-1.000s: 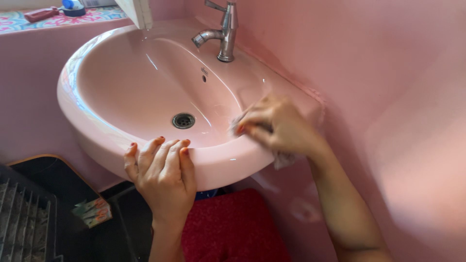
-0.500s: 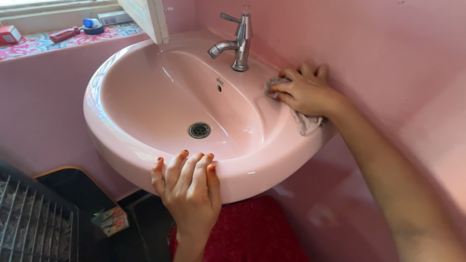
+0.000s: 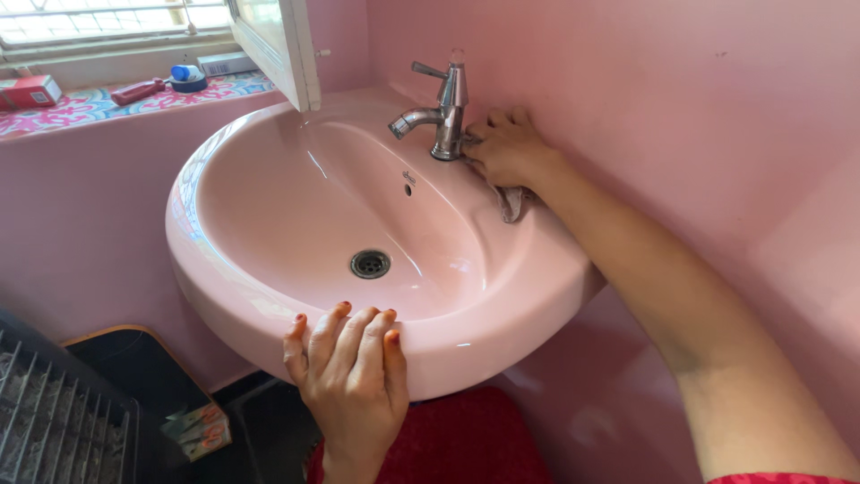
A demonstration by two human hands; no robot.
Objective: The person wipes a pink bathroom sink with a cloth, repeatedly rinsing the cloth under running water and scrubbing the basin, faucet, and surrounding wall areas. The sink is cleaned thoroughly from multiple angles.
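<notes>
Cloth (image 3: 512, 203): small, pale, bunched under the right hand (image 3: 506, 148), pressed on the far right ledge of the pink sink (image 3: 502, 296), right at the base of the metal tap (image 3: 441, 112). Right fingers are curled down over the cloth, gripping it against the ledge; a loose tail hangs out near the wrist toward the bowl. Hand sits between tap and pink wall (image 3: 645, 90), knuckles close to the wall, so the cloth is wedged into the tight corner where ledge, tap base and wall meet. Forearm runs in from the near right, low over the rim, which fits the flat, pushing hold. Left hand (image 3: 349, 367) lies on the near rim of the sink, fingers spread flat over the edge, holding nothing; looks like a brace to steady the body while the other arm reaches far. Bowl is bare, drain (image 3: 370, 263) at centre, overflow hole below the tap. Tap spout points left over the bowl, lever up and tilted. Far left: patterned window sill (image 3: 81, 103) with a red box, a red-handled tool and a blue-capped item, well apart from both hands. An open window frame (image 3: 278, 49) hangs over the far rim. Near left on the floor: wire rack (image 3: 54, 421) and a small packet; red mat (image 3: 466, 439) under the sink.
</notes>
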